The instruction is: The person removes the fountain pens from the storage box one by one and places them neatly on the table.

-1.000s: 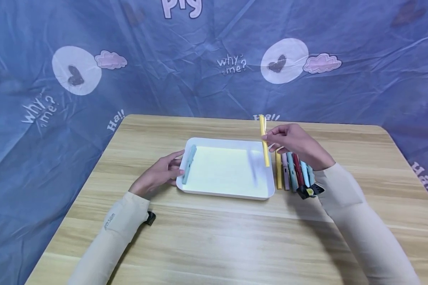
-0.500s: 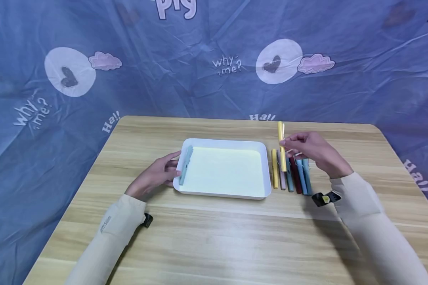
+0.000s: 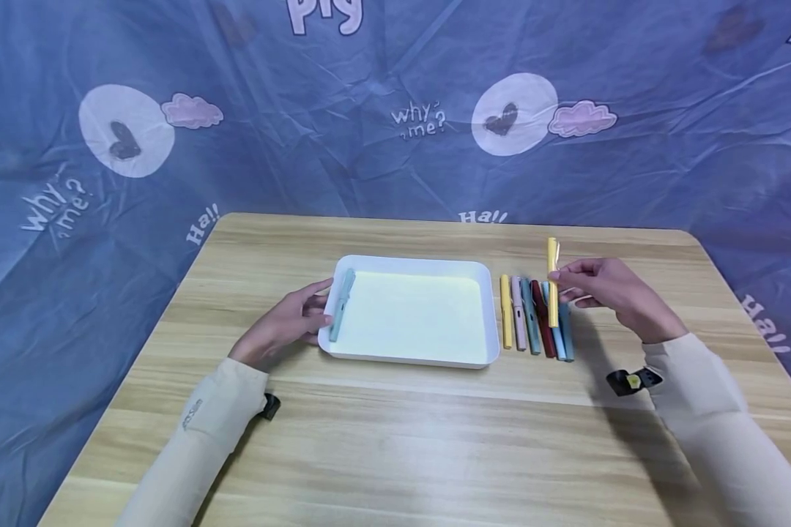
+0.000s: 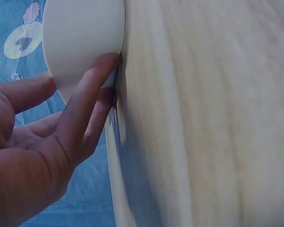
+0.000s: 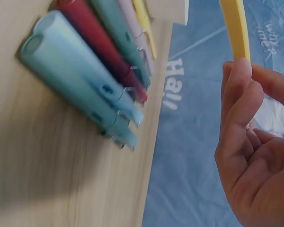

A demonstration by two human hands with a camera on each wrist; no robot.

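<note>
My right hand (image 3: 616,293) pinches a yellow pen (image 3: 553,300) between thumb and fingertips, holding it raised with its clip end away from me. Below it a row of pens lies on the table: a yellow pen (image 3: 506,315), a lilac pen (image 3: 518,316), a green-teal pen (image 3: 530,318), a dark red pen (image 3: 542,322), a light blue pen (image 3: 559,344) and a teal pen (image 3: 568,338). My left hand (image 3: 280,326) grips the left end of a white tray (image 3: 415,316), thumb at the rim, fingers against the outer wall (image 4: 83,38). One light teal pen (image 3: 343,307) lies along the tray's left side.
The wooden table (image 3: 382,439) reaches back to a blue printed cloth (image 3: 343,146) that hangs behind it. The row of pens is just right of the tray, with a narrow gap between.
My right hand has moved rightward with the yellow pen, from above the tray's right edge to over the right part of the row. The left hand keeps its hold on the tray.
</note>
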